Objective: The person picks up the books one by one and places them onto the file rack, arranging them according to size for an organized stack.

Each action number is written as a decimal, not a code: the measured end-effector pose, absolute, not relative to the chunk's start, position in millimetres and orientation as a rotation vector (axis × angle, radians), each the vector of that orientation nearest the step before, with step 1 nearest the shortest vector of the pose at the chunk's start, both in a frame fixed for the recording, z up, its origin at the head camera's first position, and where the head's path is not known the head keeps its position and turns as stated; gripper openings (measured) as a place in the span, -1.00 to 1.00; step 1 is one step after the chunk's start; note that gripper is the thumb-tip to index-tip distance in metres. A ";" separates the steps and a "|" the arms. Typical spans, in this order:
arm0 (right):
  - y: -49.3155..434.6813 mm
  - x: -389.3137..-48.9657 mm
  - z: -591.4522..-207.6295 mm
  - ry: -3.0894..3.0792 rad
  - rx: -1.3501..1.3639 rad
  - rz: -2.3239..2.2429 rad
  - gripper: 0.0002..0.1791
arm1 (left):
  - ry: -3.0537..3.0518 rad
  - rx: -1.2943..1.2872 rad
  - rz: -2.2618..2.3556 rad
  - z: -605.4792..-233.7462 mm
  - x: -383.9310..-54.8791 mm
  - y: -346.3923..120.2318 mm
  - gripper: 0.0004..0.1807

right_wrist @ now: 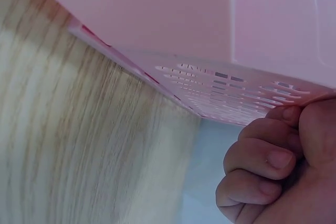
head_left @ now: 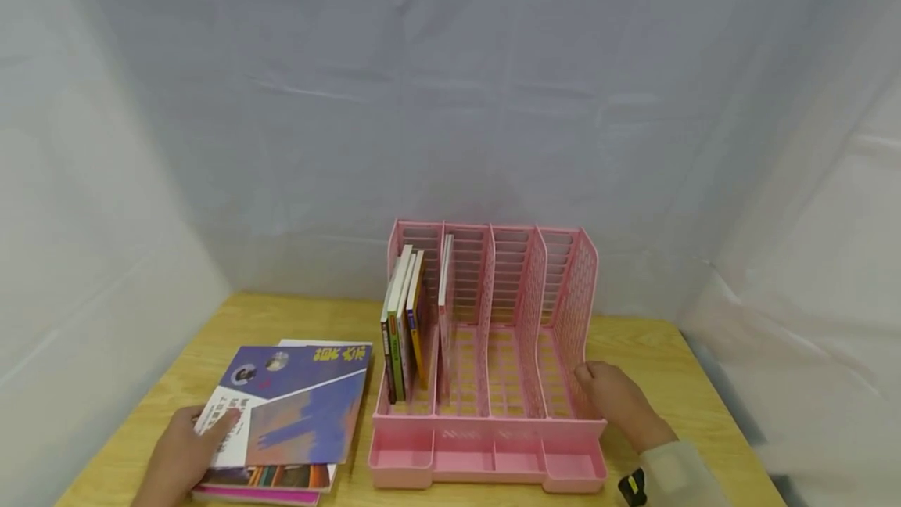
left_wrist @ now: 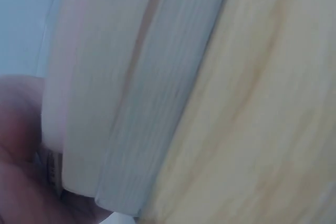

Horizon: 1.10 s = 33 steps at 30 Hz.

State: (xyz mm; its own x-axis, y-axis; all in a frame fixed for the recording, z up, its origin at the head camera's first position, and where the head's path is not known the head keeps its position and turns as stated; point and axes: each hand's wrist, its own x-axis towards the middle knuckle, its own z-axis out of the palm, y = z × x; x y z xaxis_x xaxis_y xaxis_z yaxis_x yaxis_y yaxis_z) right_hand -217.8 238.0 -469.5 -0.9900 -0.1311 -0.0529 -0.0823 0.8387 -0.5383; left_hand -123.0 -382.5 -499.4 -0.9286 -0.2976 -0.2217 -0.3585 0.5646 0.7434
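At the table's left, my left hand (head_left: 184,444) grips the left edge of a purple-covered book (head_left: 303,405), its thumb lying over the white part of the cover. That book tops a stack, with a book showing a row of coloured spines (head_left: 274,477) under it. The left wrist view gives the stack's thick page edges (left_wrist: 152,98) close up, the hand (left_wrist: 23,150) at their side. Over on the right, my right hand (head_left: 619,397) pinches the side wall of a pink file rack (head_left: 590,288). Curled fingers (right_wrist: 257,156) of this hand show below the rack's slotted panel.
Several thin books (head_left: 401,319) stand in the rack's leftmost slot, and a thin white-edged book (head_left: 446,288) leans in the second. Shallow pink trays (head_left: 486,456) run along its front. White sheeting (head_left: 450,100) hangs behind and beside the wooden table (head_left: 655,350).
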 end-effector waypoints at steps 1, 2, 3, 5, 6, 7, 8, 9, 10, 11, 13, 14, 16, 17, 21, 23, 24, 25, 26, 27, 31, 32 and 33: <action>238.6 -218.2 -470.2 2.933 -0.174 -0.855 -0.49 | 2.724 -0.570 1.297 -499.7 -123.2 -381.5 0.06; 239.0 -218.6 -470.7 2.935 -0.175 -0.866 -0.50 | 2.739 -0.564 1.272 -499.8 -123.2 -380.7 0.05; 239.5 -218.9 -470.9 2.932 -0.172 -0.879 -0.50 | 2.754 -0.560 1.240 -499.5 -123.5 -379.9 0.05; 238.9 -218.1 -470.4 2.930 -0.161 -0.899 -0.50 | 2.775 -0.550 1.188 -499.9 -123.4 -379.3 0.03; 238.8 -217.8 -470.3 2.930 -0.153 -0.902 -0.50 | 2.785 -0.544 1.162 -499.7 -123.3 -379.0 0.02; 238.6 -217.6 -470.0 2.932 -0.150 -0.902 -0.50 | 2.787 -0.545 1.152 -499.4 -123.2 -378.7 0.01; 238.5 -217.4 -469.9 2.934 -0.142 -0.901 -0.49 | 2.796 -0.545 1.137 -499.1 -123.2 -378.5 0.01; 238.4 -217.5 -470.0 2.935 -0.136 -0.899 -0.49 | 2.797 -0.552 1.128 -498.9 -123.1 -378.3 0.02; 238.3 -217.9 -470.4 2.936 -0.132 -0.901 -0.49 | 2.803 -0.567 1.111 -498.7 -123.2 -378.2 0.04; 238.2 -218.0 -470.5 2.935 -0.124 -0.901 -0.50 | 2.811 -0.592 1.085 -498.5 -123.3 -378.3 0.07; 237.9 -218.6 -471.4 2.933 -0.117 -0.915 -0.50 | 2.838 -0.663 1.039 -498.1 -123.2 -378.8 0.13; 238.1 -219.2 -472.6 2.928 -0.113 -0.924 -0.50 | 2.859 -0.706 1.020 -497.8 -123.3 -379.1 0.14; 238.3 -220.2 -474.7 2.917 -0.100 -0.947 -0.50 | 2.910 -0.814 1.010 -496.6 -123.6 -379.9 0.09; 238.4 -220.3 -475.6 2.911 -0.091 -0.961 -0.51 | 2.935 -0.862 1.018 -495.7 -123.9 -380.0 0.04; 238.8 -221.2 -477.5 2.882 -0.066 -1.012 -0.52 | 3.010 -0.994 1.166 -491.3 -123.5 -379.9 -0.20; 238.8 -221.2 -477.7 2.873 -0.074 -1.024 -0.52 | 2.999 -1.050 1.267 -488.5 -122.8 -379.5 -0.24; 238.7 -221.2 -477.8 2.874 -0.082 -1.021 -0.52 | 2.990 -1.075 1.328 -487.0 -122.4 -379.2 -0.26; 238.7 -221.2 -478.0 2.879 -0.094 -1.013 -0.52 | 2.989 -1.099 1.375 -485.6 -122.1 -378.7 -0.28; 238.9 -221.3 -478.3 2.886 -0.116 -0.997 -0.53 | 2.992 -1.116 1.426 -483.7 -121.9 -378.4 -0.31; 238.8 -221.4 -478.4 2.890 -0.130 -0.989 -0.52 | 2.995 -1.141 1.468 -480.1 -121.3 -377.0 -0.33; 239.2 -222.4 -478.2 2.894 -0.167 -0.984 -0.53 | 3.150 -1.108 1.597 -461.6 -120.5 -367.9 -0.47; 239.2 -222.7 -477.7 2.892 -0.172 -0.985 -0.53 | 3.180 -1.091 1.647 -454.3 -120.7 -364.9 -0.51; 239.0 -222.9 -476.9 2.885 -0.168 -0.991 -0.53 | 3.213 -1.077 1.688 -446.1 -121.0 -361.4 -0.56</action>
